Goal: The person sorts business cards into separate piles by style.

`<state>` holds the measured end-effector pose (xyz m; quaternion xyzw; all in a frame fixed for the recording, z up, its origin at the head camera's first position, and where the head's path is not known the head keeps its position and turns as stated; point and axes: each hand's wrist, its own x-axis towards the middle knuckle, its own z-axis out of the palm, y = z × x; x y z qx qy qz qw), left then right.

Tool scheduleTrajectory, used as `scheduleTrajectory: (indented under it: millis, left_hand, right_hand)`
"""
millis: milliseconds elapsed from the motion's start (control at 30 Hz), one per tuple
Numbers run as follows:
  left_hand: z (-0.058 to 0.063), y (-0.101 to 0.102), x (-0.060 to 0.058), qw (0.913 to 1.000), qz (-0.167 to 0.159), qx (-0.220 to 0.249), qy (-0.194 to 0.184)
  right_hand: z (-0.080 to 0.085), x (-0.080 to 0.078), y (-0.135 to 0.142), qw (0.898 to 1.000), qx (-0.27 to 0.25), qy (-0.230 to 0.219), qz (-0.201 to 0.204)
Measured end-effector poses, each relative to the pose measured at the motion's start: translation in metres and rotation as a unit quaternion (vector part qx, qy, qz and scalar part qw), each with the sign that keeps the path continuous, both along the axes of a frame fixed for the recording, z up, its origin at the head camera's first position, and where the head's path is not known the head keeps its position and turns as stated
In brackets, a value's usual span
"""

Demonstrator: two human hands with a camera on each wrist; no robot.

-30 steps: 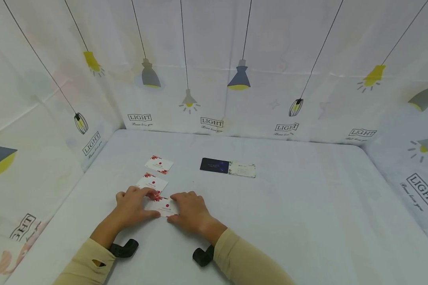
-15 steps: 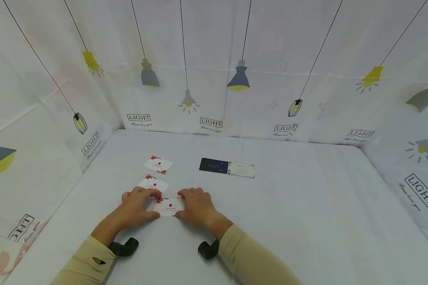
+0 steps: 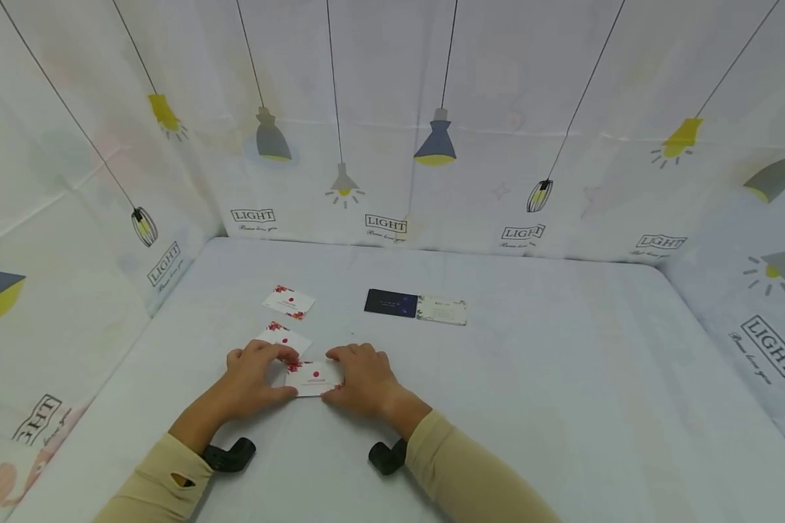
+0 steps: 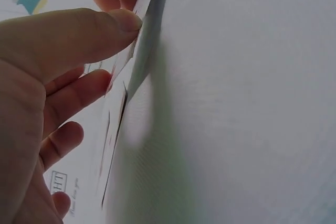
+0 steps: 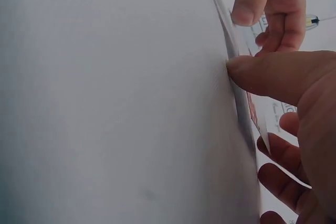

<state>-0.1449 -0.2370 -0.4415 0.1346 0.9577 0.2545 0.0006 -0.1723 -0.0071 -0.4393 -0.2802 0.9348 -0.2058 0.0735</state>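
Note:
A white business card (image 3: 314,380) with red floral corners and a red dot lies between my two hands near the table's left side. My left hand (image 3: 251,381) grips its left end, thumb at the near edge and index finger at the far edge. At the right end my right hand (image 3: 363,381) holds it in the same way. In the left wrist view the left thumb (image 4: 105,30) is at the card's edge. Just beyond, partly hidden by the left hand, lies a second matching card (image 3: 288,339). A third matching card (image 3: 290,301) lies farther back.
Toward the back middle, a dark blue card (image 3: 390,303) and a pale card with leafy corners (image 3: 441,310) lie side by side. A white cloth covers the table (image 3: 530,392). Fabric walls (image 3: 484,181) printed with lamps rise behind and at the sides.
The held card has shifted slightly right and turned straighter to the table's front. Both hands have moved a little right with it, the right hand more. The other cards stay where they were.

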Motion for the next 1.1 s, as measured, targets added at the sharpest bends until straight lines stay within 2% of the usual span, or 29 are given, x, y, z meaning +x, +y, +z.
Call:
scheduleTrajectory:
  millis: [200,367,767,1100]
  left_hand:
    - [0.003,0.005,-0.006,0.9996,-0.02,0.011,0.016]
    - [0.007,0.011,-0.009,0.9996,-0.024,0.015,0.011]
    - [0.014,0.033,-0.026,0.9969,-0.056,0.053,0.016]
    - [0.025,0.064,-0.038,0.9959,-0.072,0.053,0.011]
  right_hand:
    - [0.003,-0.005,0.012,1.0,-0.015,0.01,-0.009]
    - [0.009,-0.01,0.023,0.999,-0.044,0.015,-0.01]
    - [0.012,-0.017,0.054,0.99,-0.139,-0.039,-0.01]
    - [0.027,-0.012,0.101,0.989,-0.137,-0.011,-0.048]
